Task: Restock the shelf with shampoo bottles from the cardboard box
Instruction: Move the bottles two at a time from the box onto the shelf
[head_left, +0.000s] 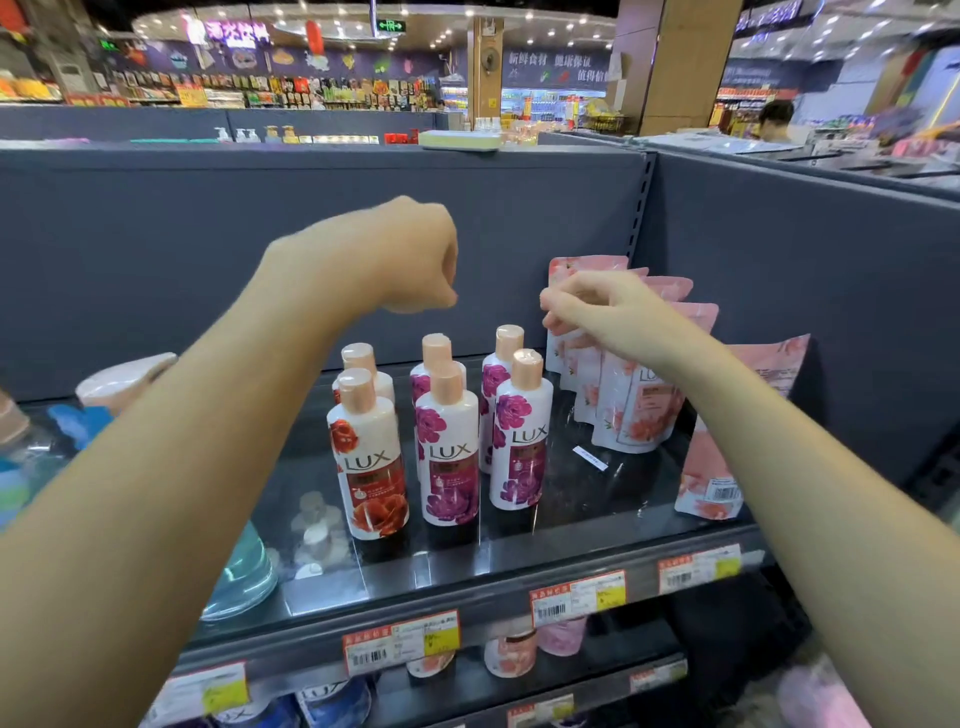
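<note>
Your left hand (410, 254) hangs curled and empty above the upright white Lux shampoo bottles with peach caps (448, 441) on the dark glossy shelf (571, 540). Your right hand (597, 306), loosely curled and holding nothing, hovers at the pink refill pouches (639, 410). Open room lies between bottles and pouches; no cardboard box is visible.
</note>
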